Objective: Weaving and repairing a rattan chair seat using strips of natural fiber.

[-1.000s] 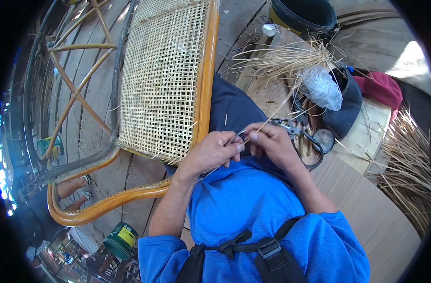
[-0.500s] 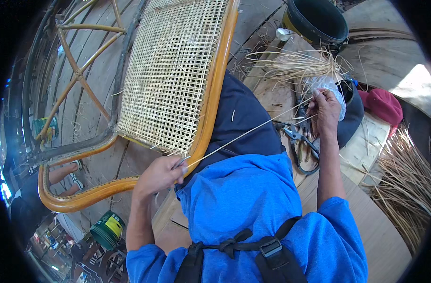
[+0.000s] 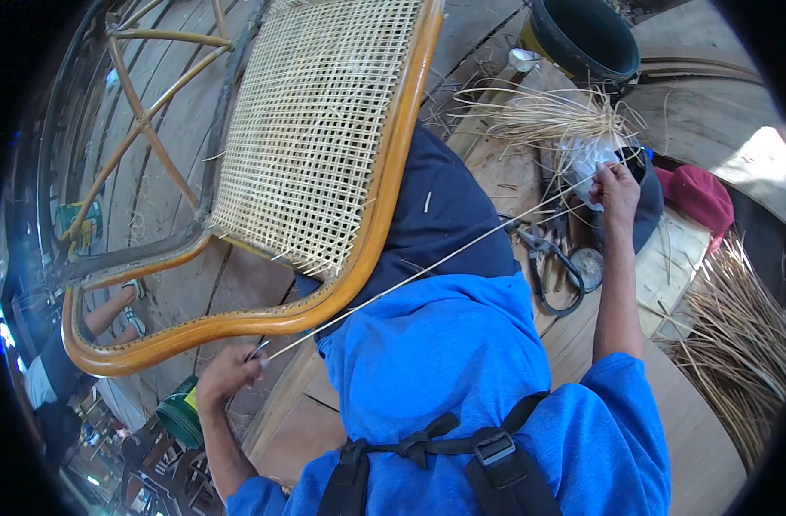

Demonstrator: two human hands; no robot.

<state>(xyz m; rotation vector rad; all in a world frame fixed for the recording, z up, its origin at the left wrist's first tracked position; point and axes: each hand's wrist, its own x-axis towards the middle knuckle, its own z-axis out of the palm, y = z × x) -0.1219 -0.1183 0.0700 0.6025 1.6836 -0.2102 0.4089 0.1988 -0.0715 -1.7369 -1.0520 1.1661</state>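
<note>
A slender, pale cane strand (image 3: 427, 267) stretches straight and taut, slanting across the lap (image 3: 449, 211).

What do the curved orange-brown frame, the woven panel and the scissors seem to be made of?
Curved frame: probably bent wood or thick cane, varnished; its smooth surface shines.
Woven panel: likely split cane, apparently unvarnished; pale, flat strands cross, with loose ends poking out.
Scissors: metal blades, judging by their grey sheen; the dark handles could be plastic or coated metal.

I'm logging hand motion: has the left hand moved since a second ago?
Yes, the left hand has moved toward the lower left, farther from the black-handled shears.
</note>
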